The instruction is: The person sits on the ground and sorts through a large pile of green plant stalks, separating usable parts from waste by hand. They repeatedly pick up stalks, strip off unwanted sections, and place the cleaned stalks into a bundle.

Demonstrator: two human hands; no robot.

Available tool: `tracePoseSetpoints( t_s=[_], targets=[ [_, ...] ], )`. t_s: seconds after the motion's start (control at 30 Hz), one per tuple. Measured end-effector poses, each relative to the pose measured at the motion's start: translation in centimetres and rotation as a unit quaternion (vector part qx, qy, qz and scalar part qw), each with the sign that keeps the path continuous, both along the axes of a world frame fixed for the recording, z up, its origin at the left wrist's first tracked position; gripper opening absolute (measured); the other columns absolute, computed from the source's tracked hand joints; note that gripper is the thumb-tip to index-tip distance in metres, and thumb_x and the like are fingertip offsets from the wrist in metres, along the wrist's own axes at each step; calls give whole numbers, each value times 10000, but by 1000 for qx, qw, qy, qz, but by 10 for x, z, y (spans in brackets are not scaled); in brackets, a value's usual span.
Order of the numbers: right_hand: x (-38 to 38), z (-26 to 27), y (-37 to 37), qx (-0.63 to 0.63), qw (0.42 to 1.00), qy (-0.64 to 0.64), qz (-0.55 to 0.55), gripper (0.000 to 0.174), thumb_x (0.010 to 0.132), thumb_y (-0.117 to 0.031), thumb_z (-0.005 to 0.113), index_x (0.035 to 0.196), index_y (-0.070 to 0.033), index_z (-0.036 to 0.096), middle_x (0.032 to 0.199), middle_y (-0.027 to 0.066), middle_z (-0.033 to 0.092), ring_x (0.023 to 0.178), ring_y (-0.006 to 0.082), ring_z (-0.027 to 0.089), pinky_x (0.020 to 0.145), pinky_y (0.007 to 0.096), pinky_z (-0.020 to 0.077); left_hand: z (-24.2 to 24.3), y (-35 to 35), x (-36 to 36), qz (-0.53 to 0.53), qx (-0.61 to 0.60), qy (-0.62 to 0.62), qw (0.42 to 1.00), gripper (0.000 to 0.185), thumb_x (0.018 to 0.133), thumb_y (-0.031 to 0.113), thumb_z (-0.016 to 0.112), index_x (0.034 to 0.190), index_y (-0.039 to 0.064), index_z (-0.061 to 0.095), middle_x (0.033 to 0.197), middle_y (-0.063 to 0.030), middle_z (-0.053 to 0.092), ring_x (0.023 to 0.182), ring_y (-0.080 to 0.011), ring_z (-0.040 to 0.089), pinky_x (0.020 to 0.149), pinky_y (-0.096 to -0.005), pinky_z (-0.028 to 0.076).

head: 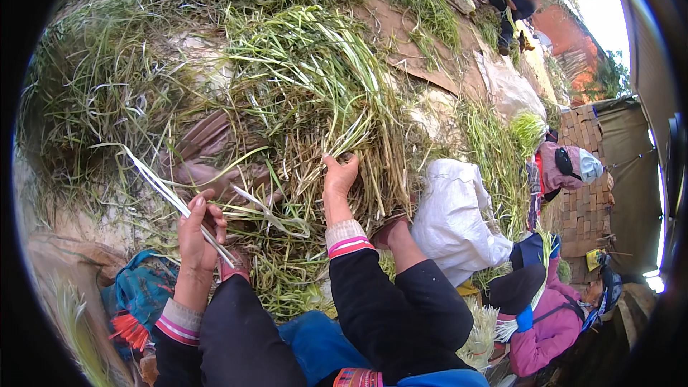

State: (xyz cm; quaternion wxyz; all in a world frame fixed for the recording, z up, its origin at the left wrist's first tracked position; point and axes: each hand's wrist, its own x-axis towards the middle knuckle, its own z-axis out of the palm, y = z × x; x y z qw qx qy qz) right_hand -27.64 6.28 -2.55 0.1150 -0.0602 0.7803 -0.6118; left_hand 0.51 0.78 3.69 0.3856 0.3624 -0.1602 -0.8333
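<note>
My left hand (pixel 199 231) holds a few long, pale plant stalks (pixel 161 185) between thumb and fingers; their thin ends point up and to the left. Farther right, my right hand (pixel 340 174) pinches some green-and-white stalks (pixel 352 137) at the near edge of a large heap of long green leafy stalks (pixel 344 54). Brownish root ends (pixel 387 172) of the heap lie beside that hand, close to my foot. Loose leaves and peeled strips (pixel 269 212) lie on the ground between my hands.
A white woven sack (pixel 457 215) stands right of my knee. Beyond it a person in a pink jacket (pixel 548 328) holds pale stalks; other people are farther off. A blue cloth with red fringe (pixel 142 285) lies at left. Leaf litter (pixel 97 80) covers much of the ground ahead.
</note>
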Motion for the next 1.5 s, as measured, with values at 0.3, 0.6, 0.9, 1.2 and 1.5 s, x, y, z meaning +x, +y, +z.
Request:
tracePoseSetpoints(
  t_s=[0.3, 0.6, 0.9, 1.2, 1.5],
  targets=[
    [27, 36, 35, -249, 905, -329, 104, 151, 863, -147, 583, 964, -35, 586, 734, 56, 609, 662, 166, 603, 669, 344, 554, 5, 2, -11, -52, -6, -21, 998, 243, 927, 148, 484, 1102, -17, 514, 802, -111, 622, 663, -190, 639, 350, -217, 437],
    [84, 65, 59, -55, 882, -265, 387, 169, 865, -74, 556, 1020, -34, 609, 772, 27, 612, 646, 59, 547, 602, 224, 474, 6, -2, -82, -246, -123, -113, 955, 315, 898, 120, 510, 1138, -84, 506, 979, -173, 636, 756, -185, 649, 360, -182, 428],
    [67, 92, 65, 168, 885, 141, 411, 153, 850, -189, 580, 839, -41, 616, 762, 64, 579, 668, 142, 547, 601, 288, 476, 5, 1, -87, -299, -101, -167, 934, 115, 819, 36, 599, 929, 2, 596, 720, -88, 662, 502, -92, 595, 323, -167, 361],
    [-58, 45, 40, 420, 830, 204, 305, 138, 910, -225, 467, 877, -113, 541, 642, 92, 535, 623, 189, 531, 568, 360, 423, 19, -27, -27, -129, -99, -62, 985, 135, 824, 50, 583, 942, -1, 545, 686, -72, 614, 511, -128, 594, 437, -232, 508],
    [-65, 64, 47, 133, 970, -55, 196, 231, 918, -262, 479, 918, -47, 564, 585, 32, 528, 428, 87, 445, 387, 226, 391, -3, -108, 163, 152, -184, -133, 962, 247, 899, 134, 534, 1127, 40, 508, 1009, -86, 611, 819, -152, 623, 411, -187, 498]
  ],
)
